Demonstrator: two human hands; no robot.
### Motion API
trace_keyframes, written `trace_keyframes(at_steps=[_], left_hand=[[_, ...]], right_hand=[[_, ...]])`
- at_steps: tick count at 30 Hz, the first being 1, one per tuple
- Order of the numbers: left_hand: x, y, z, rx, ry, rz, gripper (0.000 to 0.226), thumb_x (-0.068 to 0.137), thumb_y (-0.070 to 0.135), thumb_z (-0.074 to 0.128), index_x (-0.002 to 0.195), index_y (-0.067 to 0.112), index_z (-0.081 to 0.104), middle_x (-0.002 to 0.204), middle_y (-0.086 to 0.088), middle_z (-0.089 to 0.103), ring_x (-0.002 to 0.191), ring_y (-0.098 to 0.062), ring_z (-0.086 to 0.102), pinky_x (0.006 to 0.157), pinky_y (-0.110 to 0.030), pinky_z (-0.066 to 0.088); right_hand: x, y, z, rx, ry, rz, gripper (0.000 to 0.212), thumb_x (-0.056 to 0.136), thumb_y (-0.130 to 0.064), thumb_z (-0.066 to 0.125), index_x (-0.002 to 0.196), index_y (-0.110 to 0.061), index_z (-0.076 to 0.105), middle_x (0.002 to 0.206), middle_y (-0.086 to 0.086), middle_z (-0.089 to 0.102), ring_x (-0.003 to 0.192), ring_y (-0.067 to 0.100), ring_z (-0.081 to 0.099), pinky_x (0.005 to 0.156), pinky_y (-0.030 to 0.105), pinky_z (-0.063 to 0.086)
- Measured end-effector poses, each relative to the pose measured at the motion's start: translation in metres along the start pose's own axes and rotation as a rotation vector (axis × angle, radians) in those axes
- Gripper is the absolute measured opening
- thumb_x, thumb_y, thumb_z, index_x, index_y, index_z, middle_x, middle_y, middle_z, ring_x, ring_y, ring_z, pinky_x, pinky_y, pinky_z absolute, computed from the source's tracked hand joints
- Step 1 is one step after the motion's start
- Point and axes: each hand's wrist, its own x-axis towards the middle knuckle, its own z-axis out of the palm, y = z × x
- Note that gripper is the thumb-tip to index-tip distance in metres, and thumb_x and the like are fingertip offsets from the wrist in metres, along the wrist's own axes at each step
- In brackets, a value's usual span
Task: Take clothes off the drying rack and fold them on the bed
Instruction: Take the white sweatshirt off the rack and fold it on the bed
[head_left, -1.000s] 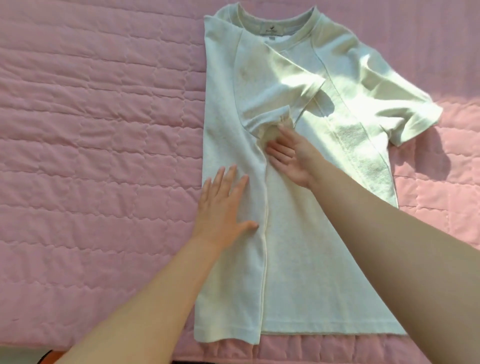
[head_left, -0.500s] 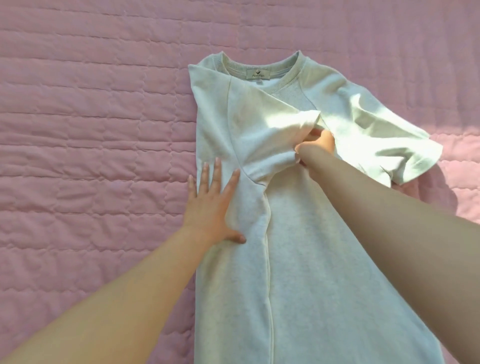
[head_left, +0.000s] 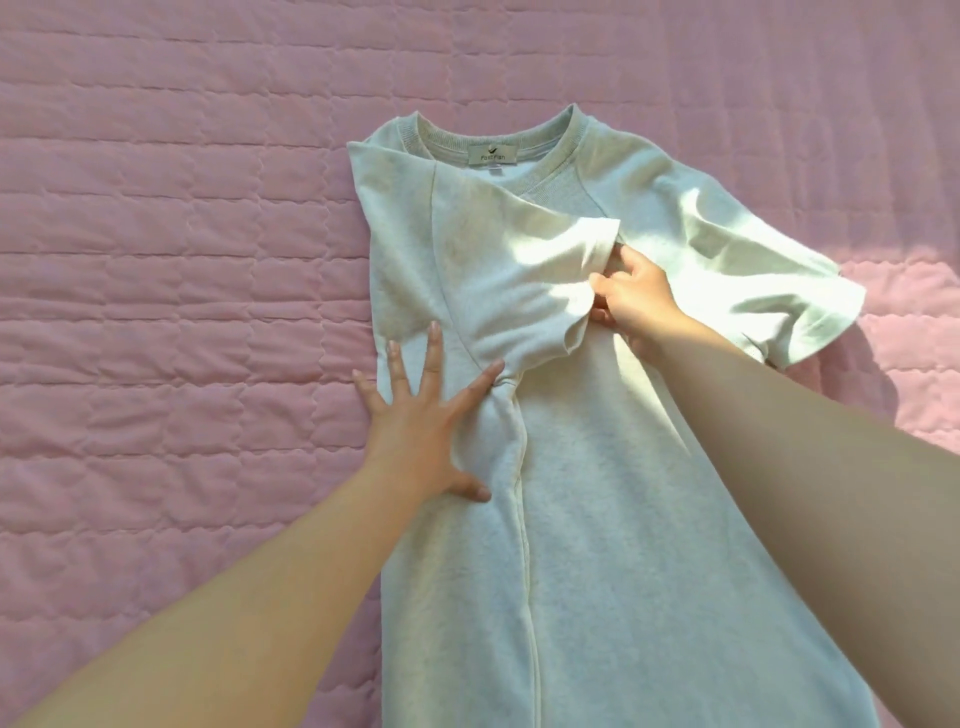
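A pale grey short-sleeved T-shirt (head_left: 597, 519) lies flat on the pink quilted bed (head_left: 182, 286), collar at the far end with a small label showing. Its left side is folded inward over the body, and the left sleeve (head_left: 530, 280) lies across the chest. My left hand (head_left: 421, 415) presses flat with spread fingers on the folded left edge. My right hand (head_left: 631, 301) pinches the cuff of that folded sleeve near the shirt's middle. The right sleeve (head_left: 769, 280) spreads out to the right in bright sunlight.
The pink quilt fills the whole view around the shirt. A sunlit patch (head_left: 909, 312) falls on the bed at the right. No drying rack or other clothes are in view.
The view has tilted so the shirt sits lower in frame. My right hand moved from lying flat under the folded sleeve to gripping its cuff. My left hand slid up along the fold.
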Motion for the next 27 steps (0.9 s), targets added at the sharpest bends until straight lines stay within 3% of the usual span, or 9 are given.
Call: trace_keyframes(at_steps=[3, 6, 11, 14, 17, 19, 21, 24, 27], left_hand=[[-0.004, 0.0, -0.002, 0.063, 0.048, 0.052, 0.126, 0.052, 0.091, 0.055, 0.132, 0.057, -0.037, 0.144, -0.002, -0.051, 0.137, -0.055, -0.024, 0.101, -0.08, -0.001], [-0.007, 0.004, 0.0, 0.177, 0.114, 0.159, 0.116, 0.061, 0.091, 0.043, 0.136, 0.049, -0.036, 0.148, -0.003, -0.047, 0.14, -0.047, -0.025, 0.103, -0.075, -0.01], [0.001, 0.021, -0.002, 0.098, 0.1, 0.311, 0.103, 0.075, 0.083, 0.01, 0.151, 0.02, -0.019, 0.159, -0.003, -0.022, 0.148, -0.027, -0.015, 0.119, -0.055, 0.001], [0.01, 0.05, -0.012, -0.108, 0.131, 0.288, 0.089, 0.091, 0.068, 0.025, 0.154, 0.013, -0.002, 0.161, -0.006, -0.012, 0.149, -0.02, -0.012, 0.121, -0.04, -0.005], [0.021, 0.082, -0.026, -0.303, 0.268, 0.274, 0.068, 0.093, 0.035, 0.057, 0.149, 0.008, 0.028, 0.155, -0.018, 0.025, 0.144, -0.032, 0.024, 0.115, -0.038, 0.023], [0.031, 0.094, -0.03, -0.371, 0.357, 0.248, 0.067, 0.088, 0.021, 0.062, 0.146, 0.007, 0.032, 0.145, -0.016, 0.036, 0.132, -0.032, 0.039, 0.107, -0.037, 0.035], [0.04, 0.103, -0.033, -0.462, 0.366, 0.212, 0.071, 0.086, 0.016, 0.063, 0.148, 0.009, 0.028, 0.144, -0.011, 0.036, 0.132, -0.026, 0.039, 0.107, -0.032, 0.035], [0.052, 0.11, -0.038, -0.576, 0.232, 0.098, 0.083, 0.084, 0.021, 0.065, 0.153, 0.016, 0.019, 0.144, -0.001, 0.033, 0.133, -0.016, 0.036, 0.103, -0.024, 0.03], [0.064, 0.108, -0.042, -0.663, 0.09, 0.03, 0.088, 0.082, 0.026, 0.069, 0.154, 0.019, 0.018, 0.144, 0.004, 0.03, 0.131, -0.012, 0.038, 0.098, -0.019, 0.029]], right_hand=[[-0.017, 0.008, -0.004, 0.065, -0.086, 0.151, 0.022, 0.092, -0.019, 0.064, 0.11, -0.012, 0.054, 0.104, 0.009, 0.068, 0.087, 0.021, 0.067, 0.067, 0.029, 0.054], [-0.026, 0.016, -0.013, -0.077, -0.06, 0.199, 0.043, 0.088, -0.022, 0.068, 0.125, -0.011, 0.049, 0.115, 0.009, 0.065, 0.077, 0.014, 0.066, 0.057, 0.024, 0.051], [-0.03, 0.016, -0.061, -0.08, 0.248, 0.108, 0.017, 0.089, -0.012, 0.057, 0.106, -0.015, 0.058, 0.09, 0.004, 0.06, 0.067, 0.012, 0.057, 0.065, 0.028, 0.05], [-0.033, 0.022, -0.096, -0.242, 0.598, 0.03, 0.017, 0.084, -0.014, 0.056, 0.098, -0.023, 0.058, 0.103, 0.003, 0.059, 0.095, 0.022, 0.061, 0.089, 0.04, 0.05], [-0.037, 0.034, -0.135, -0.347, 0.842, 0.144, 0.047, 0.081, -0.032, 0.067, 0.119, -0.013, 0.046, 0.123, 0.006, 0.048, 0.114, 0.026, 0.05, 0.101, 0.04, 0.037], [-0.038, 0.037, -0.153, 0.018, 0.791, 0.311, 0.065, 0.071, -0.041, 0.077, 0.12, -0.011, 0.047, 0.116, 0.003, 0.056, 0.102, 0.022, 0.058, 0.095, 0.04, 0.045], [-0.037, 0.034, -0.169, 0.467, 0.579, 0.377, 0.05, 0.072, -0.034, 0.081, 0.107, -0.01, 0.055, 0.104, 0.008, 0.066, 0.088, 0.02, 0.066, 0.079, 0.036, 0.057], [-0.029, 0.026, -0.181, 0.543, 0.426, 0.375, 0.041, 0.075, -0.03, 0.081, 0.109, -0.018, 0.061, 0.107, 0.002, 0.066, 0.093, 0.013, 0.064, 0.062, 0.023, 0.051], [-0.021, 0.015, -0.185, 0.579, 0.328, 0.415, 0.019, 0.077, -0.027, 0.078, 0.086, -0.022, 0.062, 0.075, -0.005, 0.065, 0.069, 0.008, 0.06, 0.06, 0.02, 0.045]])
